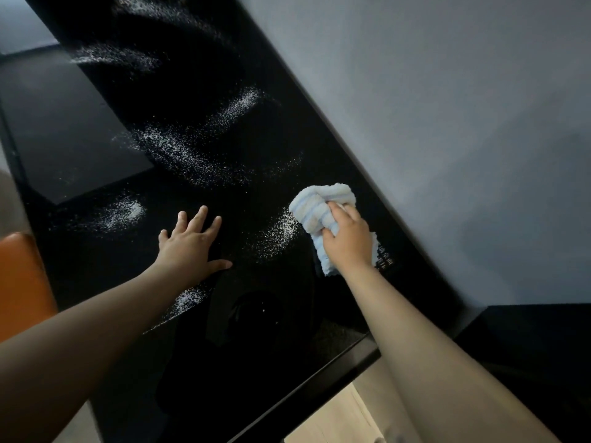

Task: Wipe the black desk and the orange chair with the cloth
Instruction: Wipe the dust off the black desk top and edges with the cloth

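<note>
Orange chair (pixel 22 282): at the left edge, beside the surface, untouched.
Left hand (pixel 192 241): fingers spread flat on the black surface (pixel 262 314), likely bracing.
White powder (pixel 182 155): scattered patches remain.
Right hand (pixel 348 241): clamped on the bunched cloth (pixel 323 206), pressing it down near the wall (pixel 447 123).

The desk (pixel 224 314) is glossy black, flecked with streaks of white powder (pixel 192 155) across the upper and middle frame. The cloth (pixel 316 209), right of centre, is pale blue with white ribbed stripes. The chair (pixel 22 282) at the left edge is orange. The wall (pixel 447 123), upper right, is plain grey.
</note>
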A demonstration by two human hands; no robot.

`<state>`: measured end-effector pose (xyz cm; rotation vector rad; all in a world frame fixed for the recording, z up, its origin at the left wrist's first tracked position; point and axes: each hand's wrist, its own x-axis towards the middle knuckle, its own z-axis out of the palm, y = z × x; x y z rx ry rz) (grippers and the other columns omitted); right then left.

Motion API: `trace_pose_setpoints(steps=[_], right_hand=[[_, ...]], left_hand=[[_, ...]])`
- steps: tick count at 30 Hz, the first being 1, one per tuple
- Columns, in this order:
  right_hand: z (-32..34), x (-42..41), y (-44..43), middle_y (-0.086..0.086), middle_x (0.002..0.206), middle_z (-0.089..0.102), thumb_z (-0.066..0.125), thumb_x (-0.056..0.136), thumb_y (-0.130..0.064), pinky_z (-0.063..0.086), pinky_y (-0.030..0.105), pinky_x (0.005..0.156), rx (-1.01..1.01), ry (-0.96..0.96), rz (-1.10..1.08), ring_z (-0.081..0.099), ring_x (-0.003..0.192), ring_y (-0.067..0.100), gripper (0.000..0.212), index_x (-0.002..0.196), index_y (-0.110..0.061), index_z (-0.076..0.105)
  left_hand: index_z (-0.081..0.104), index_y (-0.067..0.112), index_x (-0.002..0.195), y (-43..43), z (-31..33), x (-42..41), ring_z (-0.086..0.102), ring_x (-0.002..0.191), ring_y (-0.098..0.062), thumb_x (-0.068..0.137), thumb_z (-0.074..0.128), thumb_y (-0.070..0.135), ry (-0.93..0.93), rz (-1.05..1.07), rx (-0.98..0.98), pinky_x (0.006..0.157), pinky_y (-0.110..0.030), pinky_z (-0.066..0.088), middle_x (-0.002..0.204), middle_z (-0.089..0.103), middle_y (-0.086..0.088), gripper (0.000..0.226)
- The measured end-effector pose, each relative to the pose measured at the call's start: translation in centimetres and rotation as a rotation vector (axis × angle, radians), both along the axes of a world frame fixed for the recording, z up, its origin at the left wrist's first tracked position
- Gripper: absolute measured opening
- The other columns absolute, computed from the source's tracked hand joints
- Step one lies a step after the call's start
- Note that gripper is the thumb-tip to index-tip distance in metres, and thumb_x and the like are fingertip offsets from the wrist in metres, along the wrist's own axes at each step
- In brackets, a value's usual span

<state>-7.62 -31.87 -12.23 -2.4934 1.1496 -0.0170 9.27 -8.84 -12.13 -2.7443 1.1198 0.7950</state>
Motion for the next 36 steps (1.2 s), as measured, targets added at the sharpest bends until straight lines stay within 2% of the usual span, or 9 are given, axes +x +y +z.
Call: trace_pose_setpoints(steps=[5, 8, 11, 14, 18, 30, 36], right_hand=[[0.2, 0.6, 3.6, 0.0, 0.147, 0.043, 0.054, 0.092, -0.02, 0.043, 0.037, 0.1, -0.007, 0.01, -0.002, 0.049, 0.122, 0.027, 0.051, 0.143, -0.024, 0.047], [0.2, 0.9, 5.8, -0.002, 0.147, 0.042, 0.054, 0.093, -0.02, 0.044, 0.036, 0.1, 0.008, 0.011, -0.012, 0.047, 0.124, 0.026, 0.051, 0.144, -0.025, 0.046], [0.3, 1.2, 7.6, -0.001, 0.148, 0.041, 0.055, 0.094, -0.019, 0.043, 0.036, 0.102, 0.016, 0.003, -0.016, 0.046, 0.125, 0.025, 0.052, 0.144, -0.025, 0.045], [0.5, 1.4, 9.2, -0.003, 0.149, 0.04, 0.054, 0.095, -0.02, 0.043, 0.036, 0.103, 0.017, 0.015, -0.017, 0.046, 0.126, 0.024, 0.052, 0.145, -0.026, 0.044], [0.7, 1.7, 11.4, -0.003, 0.149, 0.038, 0.055, 0.095, -0.021, 0.042, 0.035, 0.103, 0.025, 0.028, -0.018, 0.045, 0.126, 0.023, 0.052, 0.145, -0.027, 0.043], [0.8, 2.2, 17.5, -0.005, 0.15, 0.036, 0.053, 0.096, -0.024, 0.039, 0.035, 0.105, 0.041, 0.063, 0.007, 0.043, 0.128, 0.022, 0.052, 0.146, -0.028, 0.041], [0.9, 2.5, 20.5, -0.004, 0.15, 0.036, 0.054, 0.096, -0.021, 0.037, 0.033, 0.107, 0.064, 0.045, 0.03, 0.041, 0.13, 0.023, 0.052, 0.146, -0.027, 0.042]], left_hand=[[0.008, 0.031, 0.154, 0.3, 0.5, 0.3, -0.004, 0.148, -0.035, 0.081, 0.059, 0.065, 0.048, -0.004, -0.047, 0.113, -0.061, 0.019, 0.162, -0.008, 0.001, 0.095], [0.011, 0.03, 0.154, 1.2, 1.0, 1.4, 0.0, 0.148, -0.032, 0.085, 0.058, 0.06, 0.09, -0.054, -0.079, 0.112, -0.057, 0.023, 0.162, -0.004, 0.002, 0.088], [0.018, 0.024, 0.153, 3.0, 1.6, 2.8, 0.011, 0.148, -0.028, 0.089, 0.059, 0.049, 0.119, -0.116, -0.142, 0.116, -0.049, 0.026, 0.162, 0.01, 0.0, 0.081], [0.028, 0.02, 0.151, 5.4, 1.9, 3.5, 0.025, 0.144, -0.024, 0.091, 0.057, 0.047, 0.056, -0.18, -0.174, 0.114, -0.043, 0.029, 0.157, 0.026, -0.001, 0.072], [0.033, 0.022, 0.149, 9.0, 2.1, 3.8, 0.028, 0.142, -0.02, 0.092, 0.054, 0.047, 0.049, -0.235, -0.166, 0.115, -0.041, 0.027, 0.155, 0.031, 0.003, 0.066], [0.021, 0.028, 0.152, 18.0, 2.0, 5.6, 0.011, 0.148, -0.019, 0.095, 0.047, 0.047, -0.004, -0.174, -0.019, 0.117, -0.036, 0.019, 0.161, 0.013, 0.005, 0.066], [0.019, 0.029, 0.152, 20.4, 1.4, 6.9, 0.004, 0.149, -0.018, 0.095, 0.052, 0.04, 0.095, -0.233, -0.017, 0.119, -0.037, 0.021, 0.162, 0.0, 0.007, 0.066]])
